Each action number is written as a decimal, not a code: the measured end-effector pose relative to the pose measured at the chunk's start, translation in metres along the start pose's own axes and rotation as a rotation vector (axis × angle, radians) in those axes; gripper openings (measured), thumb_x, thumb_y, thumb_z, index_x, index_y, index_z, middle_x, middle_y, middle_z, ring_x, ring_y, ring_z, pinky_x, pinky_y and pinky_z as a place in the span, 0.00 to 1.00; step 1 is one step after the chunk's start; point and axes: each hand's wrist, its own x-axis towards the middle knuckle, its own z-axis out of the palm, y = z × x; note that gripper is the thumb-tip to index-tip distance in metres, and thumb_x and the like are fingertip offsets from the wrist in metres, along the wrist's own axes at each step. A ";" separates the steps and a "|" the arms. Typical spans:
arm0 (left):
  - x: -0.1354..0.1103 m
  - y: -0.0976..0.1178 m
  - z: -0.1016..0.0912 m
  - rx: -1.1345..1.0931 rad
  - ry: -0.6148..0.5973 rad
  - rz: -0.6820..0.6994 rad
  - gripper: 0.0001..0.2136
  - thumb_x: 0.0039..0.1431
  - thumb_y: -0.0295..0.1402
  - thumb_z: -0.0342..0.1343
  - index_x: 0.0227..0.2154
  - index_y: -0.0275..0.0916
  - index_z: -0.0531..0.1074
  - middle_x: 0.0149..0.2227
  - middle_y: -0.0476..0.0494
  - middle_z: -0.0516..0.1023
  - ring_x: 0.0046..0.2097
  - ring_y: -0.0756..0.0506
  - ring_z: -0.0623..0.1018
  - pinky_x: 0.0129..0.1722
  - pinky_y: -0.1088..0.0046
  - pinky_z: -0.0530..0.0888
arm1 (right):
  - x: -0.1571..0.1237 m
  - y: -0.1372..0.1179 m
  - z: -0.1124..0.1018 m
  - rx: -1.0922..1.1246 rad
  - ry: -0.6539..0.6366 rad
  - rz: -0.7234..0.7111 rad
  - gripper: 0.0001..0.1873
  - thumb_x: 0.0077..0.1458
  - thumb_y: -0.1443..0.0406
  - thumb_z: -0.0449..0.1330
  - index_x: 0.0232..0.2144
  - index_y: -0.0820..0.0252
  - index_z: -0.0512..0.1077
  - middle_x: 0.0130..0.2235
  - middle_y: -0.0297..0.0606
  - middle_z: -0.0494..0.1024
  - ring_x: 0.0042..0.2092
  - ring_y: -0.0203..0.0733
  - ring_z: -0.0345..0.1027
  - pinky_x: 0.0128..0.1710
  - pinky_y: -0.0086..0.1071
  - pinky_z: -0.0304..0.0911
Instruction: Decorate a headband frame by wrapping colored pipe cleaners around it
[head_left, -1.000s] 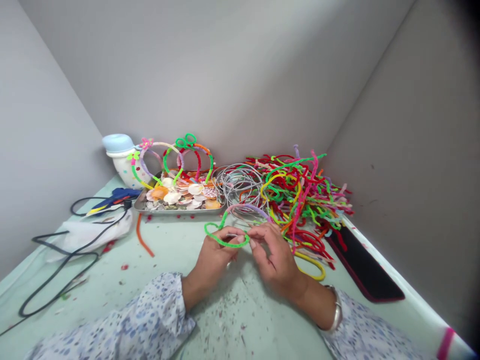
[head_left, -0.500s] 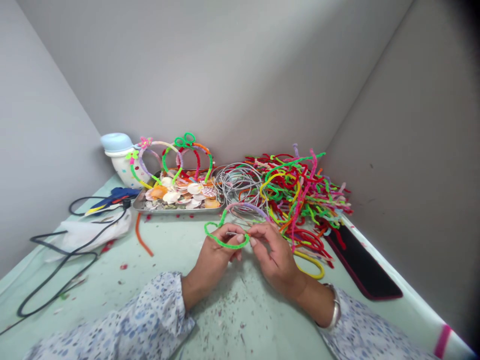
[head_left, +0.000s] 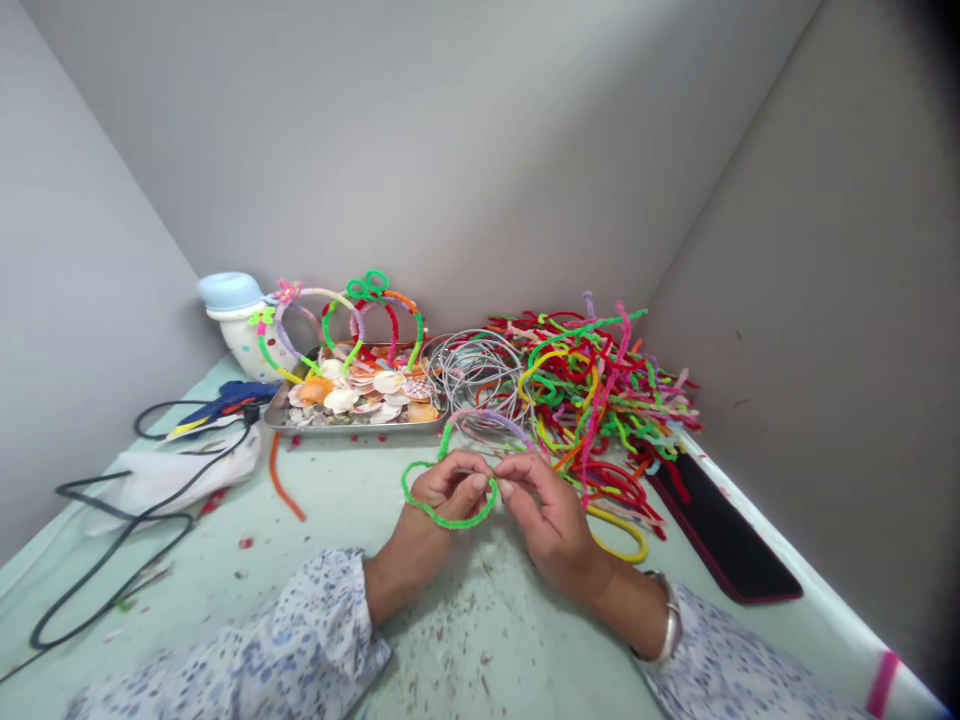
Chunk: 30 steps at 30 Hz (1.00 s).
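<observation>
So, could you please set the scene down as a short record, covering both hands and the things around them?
Left hand: fingers and thumb closed on the green fuzzy strand
Right hand: pinching at the strand's right side, fingertips close to the left hand's
Strand: curving across the left hand
Just behind hands: pink-and-purple arch
Back left: metal tray with shells; colourful hoops
Back centre: coiled grey wire
Back right: heap of fuzzy strands
Left side: black cable

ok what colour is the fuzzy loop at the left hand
The fuzzy loop is bright green, clearest in the head view.
</observation>
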 end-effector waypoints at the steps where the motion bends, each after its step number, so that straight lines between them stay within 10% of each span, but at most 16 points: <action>1: 0.000 0.000 0.000 -0.005 0.002 -0.003 0.09 0.57 0.38 0.58 0.32 0.37 0.69 0.24 0.52 0.68 0.25 0.53 0.68 0.25 0.79 0.62 | 0.000 0.000 0.000 -0.006 -0.002 0.003 0.07 0.61 0.64 0.51 0.41 0.54 0.66 0.38 0.37 0.73 0.41 0.43 0.68 0.43 0.38 0.63; 21: 0.001 0.000 -0.002 -0.018 0.012 -0.061 0.13 0.60 0.41 0.53 0.27 0.36 0.68 0.20 0.53 0.65 0.23 0.54 0.64 0.24 0.79 0.60 | 0.009 -0.006 -0.002 -0.189 -0.034 -0.196 0.08 0.59 0.69 0.51 0.38 0.57 0.68 0.34 0.37 0.73 0.38 0.43 0.64 0.41 0.41 0.58; 30: 0.013 -0.013 -0.004 -0.135 0.038 -0.217 0.20 0.46 0.50 0.62 0.27 0.37 0.65 0.15 0.57 0.64 0.16 0.55 0.62 0.17 0.81 0.58 | 0.011 -0.002 -0.004 -0.347 -0.045 -0.309 0.06 0.57 0.70 0.51 0.36 0.58 0.67 0.31 0.38 0.69 0.37 0.44 0.62 0.42 0.43 0.58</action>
